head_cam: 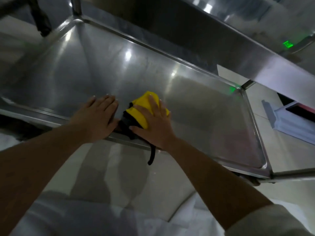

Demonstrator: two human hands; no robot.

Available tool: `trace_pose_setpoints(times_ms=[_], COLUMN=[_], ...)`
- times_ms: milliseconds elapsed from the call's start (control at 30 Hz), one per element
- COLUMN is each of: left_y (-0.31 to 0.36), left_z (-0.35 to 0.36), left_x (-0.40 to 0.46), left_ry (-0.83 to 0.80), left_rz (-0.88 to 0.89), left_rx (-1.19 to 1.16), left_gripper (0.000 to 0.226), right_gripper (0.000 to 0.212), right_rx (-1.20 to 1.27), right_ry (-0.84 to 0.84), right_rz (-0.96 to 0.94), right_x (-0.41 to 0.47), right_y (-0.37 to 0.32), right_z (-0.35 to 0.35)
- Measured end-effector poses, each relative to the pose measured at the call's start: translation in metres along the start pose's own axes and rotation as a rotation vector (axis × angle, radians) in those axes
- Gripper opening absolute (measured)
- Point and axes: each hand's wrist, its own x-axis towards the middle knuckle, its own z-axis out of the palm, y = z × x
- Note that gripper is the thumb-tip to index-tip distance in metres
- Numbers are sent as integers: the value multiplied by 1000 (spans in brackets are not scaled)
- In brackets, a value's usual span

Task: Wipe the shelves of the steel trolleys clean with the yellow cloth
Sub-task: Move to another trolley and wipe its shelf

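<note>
Upper shelf (255, 53) overhangs lower shelf (196, 103) and cloth (141, 114).

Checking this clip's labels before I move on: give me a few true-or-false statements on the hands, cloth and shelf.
1. The right hand presses flat on the yellow cloth. True.
2. The left hand grips the cloth. False: it rests flat on the shelf, beside the cloth.
3. The cloth lies near the shelf's front rim. True.
4. The cloth is all yellow. False: it has a dark part, and a dark strap hangs over the rim.
5. Another steel shelf sits above this one. True.
</note>
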Motion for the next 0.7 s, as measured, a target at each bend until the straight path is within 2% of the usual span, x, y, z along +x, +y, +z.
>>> trace_pose_setpoints(times_ms=[100, 167, 267, 400, 467, 600, 700], left_y=[-44, -70, -77, -70, -69, -63, -58], left_z=[-7, -10, -11, -14, -14, -9, -8], left_x=[-10, -22, -31, -34, -36, -39, -41], left_ry=[-1, -10, -27, 32, 42, 40, 42], left_rz=[-32, -85, -108, -124, -183, -412, -457], left_rx=[-12, 3, 39, 52, 34, 57, 28], left_gripper=[83, 91, 88, 85, 90, 81, 80], right_gripper=[73, 74, 88, 85, 84, 76, 70], right_rx=[-1, -23, -32, -16, -40, -2, 24], right_ry=[-38, -32, -25, -21, -3, 19, -31], right_rz=[-38, 36, 150, 315, 301, 141, 18], right_x=[-16, -35, -49, -22, -2, 45, 59], right_y=[29, 51, 62, 33, 6, -62, -78], right_z=[-16, -27, -34, -21, -10, 13, 16])
